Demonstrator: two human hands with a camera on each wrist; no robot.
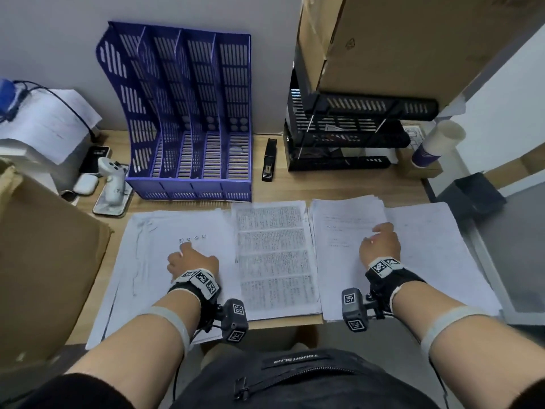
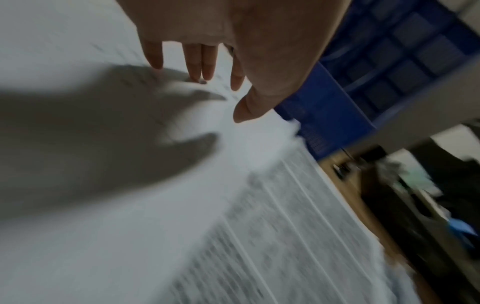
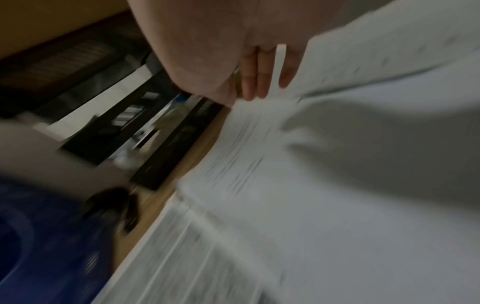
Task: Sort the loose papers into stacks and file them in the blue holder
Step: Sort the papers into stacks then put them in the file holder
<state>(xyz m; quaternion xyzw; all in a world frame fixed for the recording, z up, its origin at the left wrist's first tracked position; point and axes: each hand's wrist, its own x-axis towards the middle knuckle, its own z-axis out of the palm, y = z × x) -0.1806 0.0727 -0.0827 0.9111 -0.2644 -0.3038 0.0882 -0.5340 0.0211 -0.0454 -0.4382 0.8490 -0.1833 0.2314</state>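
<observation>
The blue holder (image 1: 188, 113) stands empty at the back of the desk, with several upright slots. In front of it lie three white paper stacks: a left stack (image 1: 153, 231) with a short title, a densely printed middle stack (image 1: 274, 261), and a right stack (image 1: 348, 219) overlapping more sheets (image 1: 436, 246). My left hand (image 1: 188, 258) is on the left stack, its fingers (image 2: 197, 67) straight and spread, tips at the sheet. My right hand (image 1: 380, 243) is on the right stack, its fingers (image 3: 254, 82) straight and tips touching the paper. Both wrist views are motion-blurred. Neither hand grips anything.
A black stapler (image 1: 269, 160) lies right of the holder, beside stacked black trays (image 1: 348, 134) under cardboard boxes (image 1: 398, 39). A paper cup (image 1: 436, 143) stands at the far right. A phone with a white controller (image 1: 113, 184), an earbud case (image 1: 85, 184) and a cardboard box (image 1: 44, 261) are on the left.
</observation>
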